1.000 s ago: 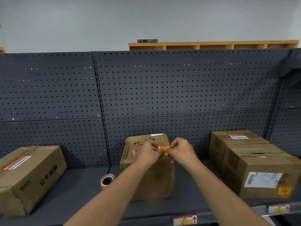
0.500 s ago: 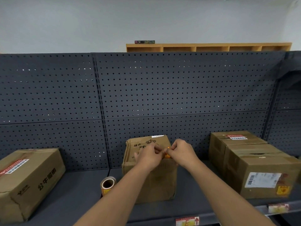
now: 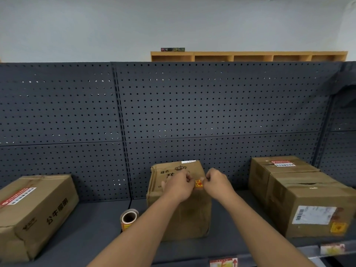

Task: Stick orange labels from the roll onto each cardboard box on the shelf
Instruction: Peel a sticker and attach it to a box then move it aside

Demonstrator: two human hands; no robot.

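Here, a dark perforated back panel [image 3: 212, 112] fills most of the view, and beyond its top edge at about 1 o'clock runs a row of wooden cubbies [image 3: 248, 56]. Below it lies the grey shelf [image 3: 92, 234], carrying the cardboard boxes. At 8 o'clock sits the left box [image 3: 36, 212], tilted, with a red and white sticker on its top. At 4 o'clock stand the right boxes [image 3: 308, 201], one behind the other; the nearer one bears a white shipping label and an orange label [image 3: 338, 227] at its lower right corner. In the centre, toward 6 o'clock, stands the middle box [image 3: 181, 205], upright, with black print on its top flaps. Both bare forearms reach up from the bottom edge to its upper front edge. The left hand [image 3: 180, 186] and the right hand [image 3: 218, 183] face each other, and the fingers of each are pinched together on an orange label [image 3: 199, 184] held between them, right at the box's top front edge; whether it touches the cardboard cannot be told. The label roll [image 3: 129, 218] lies on its side on the shelf at 7 o'clock, just beside the middle box's left face.
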